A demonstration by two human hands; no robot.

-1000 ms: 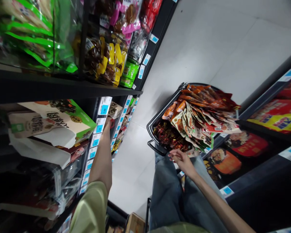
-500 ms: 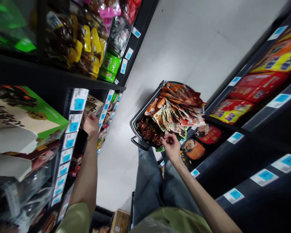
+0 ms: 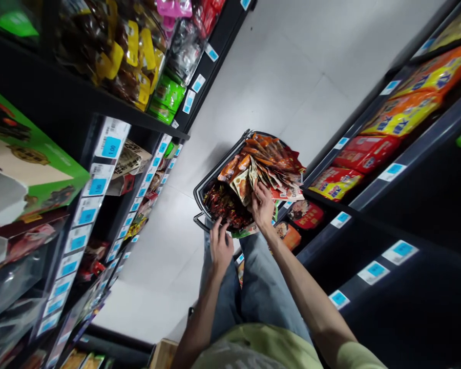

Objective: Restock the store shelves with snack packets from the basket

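A black shopping basket [image 3: 198, 190] full of small snack packets stands in front of my legs. Orange-brown packets [image 3: 267, 148] fill its far side and dark red ones [image 3: 228, 205] its near left. Between them, cream-coloured snack packets [image 3: 243, 185] stand in a fanned row. My right hand [image 3: 264, 209] has its bent fingers closed on the near edge of that row; its thumb is partly hidden. At the basket's near rim, my left hand [image 3: 221, 247] reaches over the dark red packets with fingers apart and nothing visible in them.
Shelves with blue-and-white price tags [image 3: 110, 147] run along the left, holding a green and cream display box [image 3: 54, 159] and yellow-tagged bags [image 3: 132, 46]. On the right shelf lie red and yellow packs [image 3: 336, 182]. Grey floor [image 3: 292, 72] stretches between; a cardboard box [image 3: 164, 353] sits low behind.
My left hand has left the left shelf and come right to the basket. My right hand has moved up from the near rim onto the cream packets. The view has shifted slightly.
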